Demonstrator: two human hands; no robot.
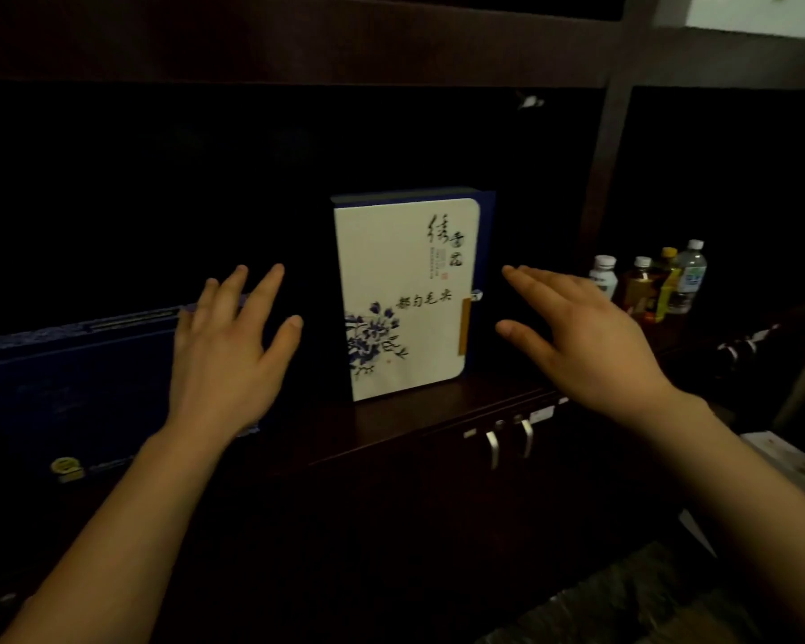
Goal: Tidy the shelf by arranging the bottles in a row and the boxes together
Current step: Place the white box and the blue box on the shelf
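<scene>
On the dark wooden shelf (391,425), a white box (405,295) with a blue flower print stands upright between two hands. The left hand (226,355) and the right hand (577,337) hover on either side of it, fingers straight and spread, holding nothing and apart from its sides. A long dark blue box (66,388) lies to the left, partly behind the left hand; whether they touch cannot be told. Four bottles (647,283) stand clustered at the right, behind the right hand. Below the shelf edge, two metal handles (507,441) mark cabinet doors. The room is dim.
</scene>
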